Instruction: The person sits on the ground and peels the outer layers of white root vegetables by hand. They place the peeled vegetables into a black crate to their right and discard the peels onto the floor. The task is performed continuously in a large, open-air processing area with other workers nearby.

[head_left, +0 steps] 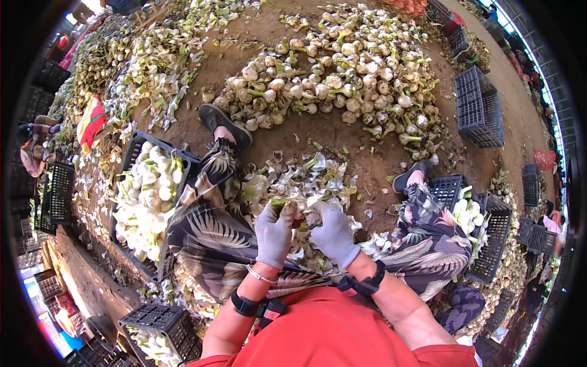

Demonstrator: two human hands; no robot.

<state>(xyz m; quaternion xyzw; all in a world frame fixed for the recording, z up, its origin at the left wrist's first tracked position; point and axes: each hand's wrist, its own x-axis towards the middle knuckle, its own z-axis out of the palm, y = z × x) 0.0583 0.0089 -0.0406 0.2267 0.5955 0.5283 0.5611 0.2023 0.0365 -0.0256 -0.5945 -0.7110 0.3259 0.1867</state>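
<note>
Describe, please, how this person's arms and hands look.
The left hand and right hand wear pale grey gloves. The left wrist has a thin pale bracelet and a black strap; the right wrist has a similar black strap. Red sleeves end above the bare forearms.

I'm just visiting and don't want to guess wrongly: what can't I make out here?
All in the head view:
- What lies between the left hand and right hand: gloved fingers cover most of it.
- The bottom of the left crate: heaped white bulbs hide it.
- Part of the right crate: the patterned trousers block it.
- What the distant person handles: too small, near the rim.
</note>
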